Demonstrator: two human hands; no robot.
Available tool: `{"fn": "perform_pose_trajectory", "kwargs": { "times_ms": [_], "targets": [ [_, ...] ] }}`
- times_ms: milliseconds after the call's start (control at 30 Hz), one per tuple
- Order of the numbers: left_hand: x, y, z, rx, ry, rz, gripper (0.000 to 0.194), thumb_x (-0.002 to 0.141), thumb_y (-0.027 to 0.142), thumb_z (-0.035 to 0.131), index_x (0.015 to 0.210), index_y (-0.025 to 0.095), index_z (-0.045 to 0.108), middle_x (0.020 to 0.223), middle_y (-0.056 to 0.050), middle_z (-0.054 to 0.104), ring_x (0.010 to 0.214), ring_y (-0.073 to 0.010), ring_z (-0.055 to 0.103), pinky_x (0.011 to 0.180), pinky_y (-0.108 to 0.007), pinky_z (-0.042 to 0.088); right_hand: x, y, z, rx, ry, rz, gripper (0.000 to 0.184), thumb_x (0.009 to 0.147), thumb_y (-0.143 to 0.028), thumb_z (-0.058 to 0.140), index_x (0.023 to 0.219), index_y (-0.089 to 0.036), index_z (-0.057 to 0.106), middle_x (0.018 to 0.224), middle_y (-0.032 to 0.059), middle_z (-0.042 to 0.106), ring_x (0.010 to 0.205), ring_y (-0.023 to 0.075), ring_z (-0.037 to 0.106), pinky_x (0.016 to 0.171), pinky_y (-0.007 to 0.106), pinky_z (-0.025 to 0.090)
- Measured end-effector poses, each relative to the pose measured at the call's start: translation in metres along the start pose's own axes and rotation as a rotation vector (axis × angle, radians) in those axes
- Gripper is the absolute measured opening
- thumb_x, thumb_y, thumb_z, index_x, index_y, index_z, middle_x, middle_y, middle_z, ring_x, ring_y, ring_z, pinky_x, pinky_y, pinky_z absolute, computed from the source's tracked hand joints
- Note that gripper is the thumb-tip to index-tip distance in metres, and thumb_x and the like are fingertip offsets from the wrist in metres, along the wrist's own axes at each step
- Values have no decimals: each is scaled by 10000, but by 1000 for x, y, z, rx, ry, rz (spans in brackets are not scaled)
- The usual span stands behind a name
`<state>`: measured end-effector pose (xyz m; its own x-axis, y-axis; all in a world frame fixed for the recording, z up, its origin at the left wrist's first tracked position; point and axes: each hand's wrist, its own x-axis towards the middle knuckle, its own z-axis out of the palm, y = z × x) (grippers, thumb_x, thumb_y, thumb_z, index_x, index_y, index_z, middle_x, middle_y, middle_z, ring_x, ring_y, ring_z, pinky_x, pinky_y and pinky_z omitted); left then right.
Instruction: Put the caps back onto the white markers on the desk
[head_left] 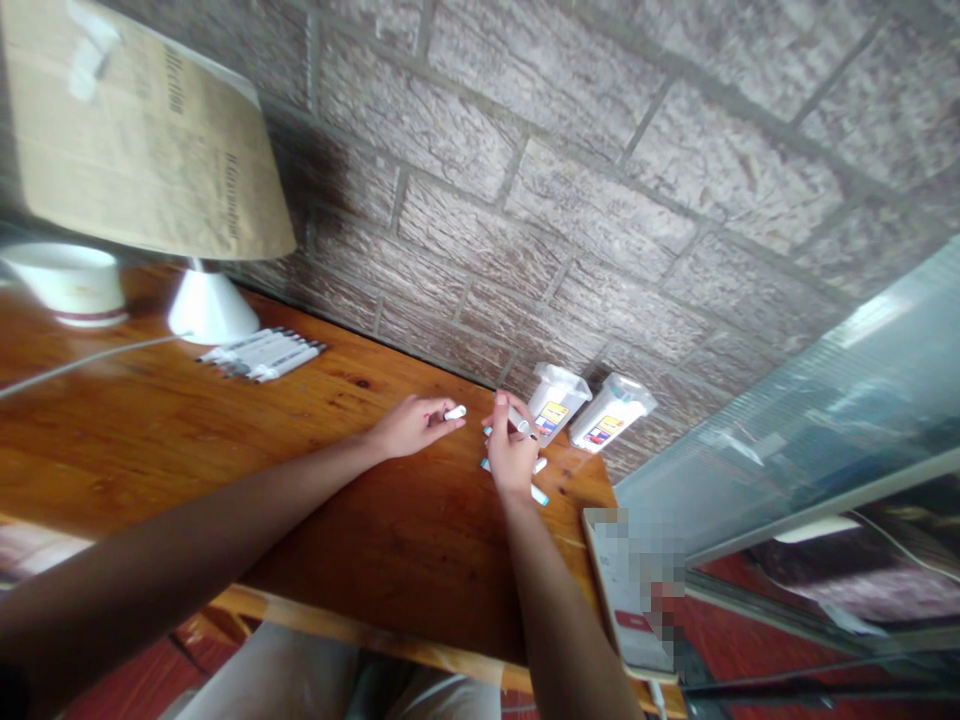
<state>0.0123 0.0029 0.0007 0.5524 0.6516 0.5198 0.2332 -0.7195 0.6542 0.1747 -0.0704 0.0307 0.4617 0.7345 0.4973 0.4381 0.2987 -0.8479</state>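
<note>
My left hand (pixel 409 425) rests on the wooden table (pixel 225 450) with its fingers pinched on a small white marker cap (pixel 454 412). Just to its right, my right hand (pixel 511 450) is closed round a white marker (pixel 519 420) that points up toward the wall. Under and beside the right hand lie a few more white markers with teal ends (pixel 538 494). Two clear plastic marker boxes (pixel 555 400) (pixel 611 410) lean against the brick wall just beyond the right hand.
A row of several white markers (pixel 262 355) lies at the back left near a white lamp base (pixel 212 305), a white bowl (pixel 71 285) and a white cable (pixel 82 362). A cardboard sheet (pixel 142 140) leans on the wall. A booklet (pixel 634 590) lies at the table's right corner.
</note>
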Motion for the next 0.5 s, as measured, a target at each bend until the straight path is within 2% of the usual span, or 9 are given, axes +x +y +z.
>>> {"fn": "perform_pose_trajectory", "kwargs": {
  "times_ms": [100, 200, 367, 500],
  "targets": [
    [0, 1, -1, 0, -7, 0, 314, 930, 456, 552, 860, 169, 660, 642, 32, 588, 563, -91, 496, 553, -193, 332, -3, -5, 2, -58, -47, -40, 448, 908, -540, 554, 879, -128, 727, 675, 46, 701, 618, 170, 651, 631, 273, 496],
    [0, 1, -1, 1, -13, -10, 308, 929, 449, 551, 855, 171, 661, 648, 30, 593, 559, -90, 499, 545, -192, 328, -4, -6, 1, -104, -40, -65, 473, 888, -560, 575, 727, -144, 733, 697, 66, 728, 660, 187, 671, 666, 284, 492],
    [0, 3, -1, 8, -7, -9, 322, 933, 454, 536, 837, 169, 649, 634, 30, 580, 559, -92, 489, 544, -190, 331, -5, -3, -1, -116, -32, -40, 561, 895, -601, 541, 524, -181, 578, 462, -14, 539, 469, 129, 513, 511, 257, 389],
    [0, 5, -1, -2, -5, -22, 331, 931, 466, 535, 817, 171, 632, 637, 29, 585, 558, -94, 485, 550, -196, 336, -4, -2, -1, -129, -62, -62, 577, 912, -596, 513, 493, -201, 479, 449, -32, 464, 461, 114, 439, 494, 256, 354]
  ]
}}
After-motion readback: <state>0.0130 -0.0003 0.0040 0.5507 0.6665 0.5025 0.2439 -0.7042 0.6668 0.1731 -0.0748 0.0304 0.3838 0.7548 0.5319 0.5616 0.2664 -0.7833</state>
